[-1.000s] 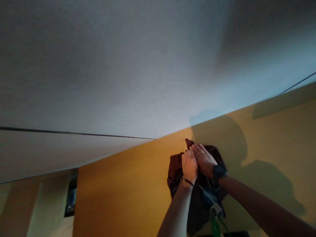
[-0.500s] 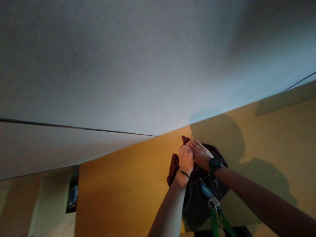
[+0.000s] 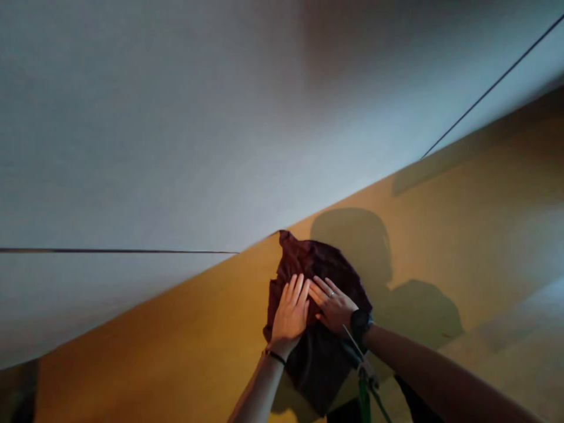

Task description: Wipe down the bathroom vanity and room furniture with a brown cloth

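Note:
A dark maroon cloth (image 3: 326, 258), wrinkled and spread out, lies on the yellow-brown wooden surface (image 3: 198, 329). My left hand (image 3: 291, 311) rests flat on the cloth's left part, fingers stretched toward the wall. Just right of it, my right hand (image 3: 332, 302) lies on the cloth too, its fingers spread and its fingertips close to the left hand's. A ring and a dark wristwatch (image 3: 361, 323) are on the right hand and wrist; a thin dark band circles the left wrist. The palms and whatever is under them are hidden.
A pale grey panel (image 3: 198, 117) with thin dark seams rises behind the wooden surface. The cloth's upper tip reaches its lower edge. A green lanyard (image 3: 363, 399) hangs at the bottom, near the right forearm. Shadows fall on the wood at the right.
Both hands have opened from a bunched pose over the cloth and now lie flat. More of the cloth shows, spread toward the panel. The view has shifted.

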A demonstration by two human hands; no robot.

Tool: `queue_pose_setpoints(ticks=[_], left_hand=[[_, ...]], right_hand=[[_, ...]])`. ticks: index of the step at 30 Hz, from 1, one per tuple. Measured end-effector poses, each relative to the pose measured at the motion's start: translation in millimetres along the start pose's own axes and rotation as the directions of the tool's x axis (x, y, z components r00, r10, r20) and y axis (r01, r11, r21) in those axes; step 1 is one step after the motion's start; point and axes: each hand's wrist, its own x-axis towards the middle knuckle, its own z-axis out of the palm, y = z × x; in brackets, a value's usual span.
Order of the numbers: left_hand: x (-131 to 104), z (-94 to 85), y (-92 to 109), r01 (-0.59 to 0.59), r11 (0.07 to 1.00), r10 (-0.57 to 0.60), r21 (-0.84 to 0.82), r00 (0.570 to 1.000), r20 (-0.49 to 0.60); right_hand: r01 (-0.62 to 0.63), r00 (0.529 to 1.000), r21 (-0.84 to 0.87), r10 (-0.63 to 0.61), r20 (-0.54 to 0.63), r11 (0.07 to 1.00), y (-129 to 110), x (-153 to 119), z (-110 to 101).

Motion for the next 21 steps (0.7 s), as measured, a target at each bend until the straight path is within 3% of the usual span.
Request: queue_pose_setpoints(ticks=[2, 5, 9, 10, 12, 16, 19, 21], left_hand=[[-9, 16.4, 4, 0.024, 1.0, -0.024, 0.002, 1.0, 0.013], [3, 32.2, 15, 0.265, 0.964, -0.258, 0.04, 0.958, -0.125], [50, 34.6, 51, 0.542, 0.84, -0.509, 0.01, 0.796, -0.328], [66, 32.0, 65, 0.561, 0.828, -0.525, 0.003, 0.776, -0.348], [104, 24.1, 100, 0.545, 0.839, -0.505, 0.008, 0.784, -0.361], [205, 4.5, 202, 0.33, 0.943, -0.291, 0.049, 0.886, -0.361], [294, -9.1, 310, 0.085, 0.993, -0.053, 0.077, 0.938, -0.342], [348, -15.4, 394, -0.08, 0.994, 0.1, 0.076, 0.942, -0.319]], right_hand=[[0.032, 0.999, 0.003, -0.032, -0.001, 0.999, 3, -2, 7], [0.121, 0.992, -0.019, -0.121, -0.025, 0.992, 25, 14, 8], [0.194, 0.977, -0.073, -0.199, -0.077, 0.978, 81, 26, -12], [0.187, 0.977, -0.084, -0.194, -0.091, 0.979, 98, 22, -21], [0.137, 0.98, -0.099, -0.149, -0.128, 0.986, 135, 3, -43], [-0.101, 0.966, -0.101, 0.073, -0.249, 0.99, 236, -81, -102], [-0.284, 0.912, -0.088, 0.24, -0.331, 0.955, 332, -171, -152], [-0.408, 0.852, -0.065, 0.355, -0.385, 0.911, 391, -237, -181]])
